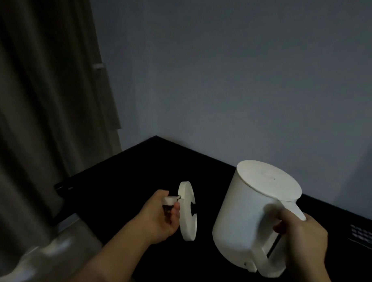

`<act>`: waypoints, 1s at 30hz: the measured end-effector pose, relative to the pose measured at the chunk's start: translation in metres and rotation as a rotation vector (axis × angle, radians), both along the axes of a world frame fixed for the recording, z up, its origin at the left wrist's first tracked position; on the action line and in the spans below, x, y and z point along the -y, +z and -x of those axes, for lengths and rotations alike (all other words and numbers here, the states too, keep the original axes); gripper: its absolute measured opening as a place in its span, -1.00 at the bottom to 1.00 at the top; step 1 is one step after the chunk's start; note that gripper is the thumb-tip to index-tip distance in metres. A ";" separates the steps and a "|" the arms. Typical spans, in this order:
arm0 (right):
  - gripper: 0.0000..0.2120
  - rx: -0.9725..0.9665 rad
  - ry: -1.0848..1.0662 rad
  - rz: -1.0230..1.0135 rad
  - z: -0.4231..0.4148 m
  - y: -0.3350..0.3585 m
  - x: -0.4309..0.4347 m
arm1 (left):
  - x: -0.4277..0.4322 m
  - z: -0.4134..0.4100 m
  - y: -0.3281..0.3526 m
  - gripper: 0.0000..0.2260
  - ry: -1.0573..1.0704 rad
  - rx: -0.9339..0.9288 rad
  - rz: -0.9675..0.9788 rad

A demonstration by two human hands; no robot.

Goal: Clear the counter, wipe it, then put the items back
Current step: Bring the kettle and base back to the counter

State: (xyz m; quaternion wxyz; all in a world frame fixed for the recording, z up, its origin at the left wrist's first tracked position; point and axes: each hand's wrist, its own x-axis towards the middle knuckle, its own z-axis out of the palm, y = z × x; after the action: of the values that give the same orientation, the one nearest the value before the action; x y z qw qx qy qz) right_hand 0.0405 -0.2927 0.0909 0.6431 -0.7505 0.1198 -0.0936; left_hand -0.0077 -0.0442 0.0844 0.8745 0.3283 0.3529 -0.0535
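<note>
I'm seeing open counter running back to the wall; the curtain is crowding the left, base and kettle are hanging across the near side.

I can read no words or numbers anywhere. The pale rows of print on the black counter at my right are too blurred to make out.
</note>
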 end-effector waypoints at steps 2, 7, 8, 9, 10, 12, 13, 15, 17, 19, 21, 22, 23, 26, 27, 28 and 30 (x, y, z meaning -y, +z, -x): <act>-0.81 -0.013 -0.067 0.008 -0.009 -0.003 -0.004 | -0.003 -0.028 -0.002 -0.68 -0.046 -0.021 0.025; -0.80 -0.022 -0.173 0.033 -0.035 -0.005 0.009 | 0.012 -0.094 -0.014 -0.69 -0.130 -0.036 0.085; -0.80 -0.020 -0.191 0.034 -0.041 -0.005 0.015 | 0.019 -0.106 -0.017 -0.68 -0.142 -0.038 0.095; -0.80 -0.019 -0.211 0.035 -0.047 -0.005 0.021 | 0.027 -0.118 -0.019 -0.68 -0.157 -0.043 0.102; -0.80 -0.020 -0.230 0.037 -0.054 -0.005 0.028 | 0.035 -0.130 -0.022 -0.67 -0.172 -0.050 0.108; -0.81 -0.022 -0.262 0.038 -0.069 -0.005 0.042 | 0.053 -0.152 -0.026 -0.67 -0.203 -0.057 0.128; -0.80 -0.022 -0.274 0.037 -0.076 -0.005 0.048 | 0.062 -0.163 -0.029 -0.68 -0.219 -0.058 0.143; -0.77 -0.017 -0.292 0.040 -0.089 -0.006 0.059 | 0.077 -0.182 -0.036 -0.69 -0.242 -0.061 0.164; -0.76 -0.013 -0.304 0.048 -0.102 -0.008 0.068 | 0.088 -0.200 -0.046 -0.70 -0.254 -0.068 0.182; -0.76 -0.018 -0.320 0.057 -0.113 -0.011 0.076 | 0.095 -0.213 -0.058 -0.70 -0.262 -0.076 0.191; -0.78 -0.020 -0.333 0.070 -0.122 -0.014 0.082 | 0.099 -0.223 -0.068 -0.68 -0.274 -0.091 0.177; -0.80 -0.021 -0.338 0.074 -0.125 -0.015 0.084 | 0.099 -0.227 -0.073 -0.67 -0.279 -0.102 0.157; -0.82 -0.024 -0.343 0.075 -0.129 -0.015 0.086 | 0.098 -0.231 -0.077 -0.66 -0.287 -0.116 0.126; -0.82 -0.038 -0.357 0.076 -0.136 -0.019 0.089 | 0.094 -0.243 -0.087 -0.67 -0.299 -0.169 -0.029; -0.82 -0.043 -0.365 0.074 -0.137 -0.021 0.089 | 0.093 -0.247 -0.090 -0.69 -0.299 -0.185 -0.082; -0.83 -0.044 -0.373 0.071 -0.139 -0.023 0.088 | 0.091 -0.250 -0.092 -0.70 -0.302 -0.196 -0.128; -0.85 -0.042 -0.387 0.072 -0.140 -0.026 0.087 | 0.090 -0.255 -0.095 -0.75 -0.330 -0.212 -0.222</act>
State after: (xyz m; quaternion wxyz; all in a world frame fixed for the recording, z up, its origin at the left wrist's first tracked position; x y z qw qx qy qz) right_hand 0.1805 -0.3797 0.0654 0.5833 -0.7377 0.2718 -0.2040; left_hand 0.2469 -0.1345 -0.0108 0.7704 0.4686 0.3878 -0.1908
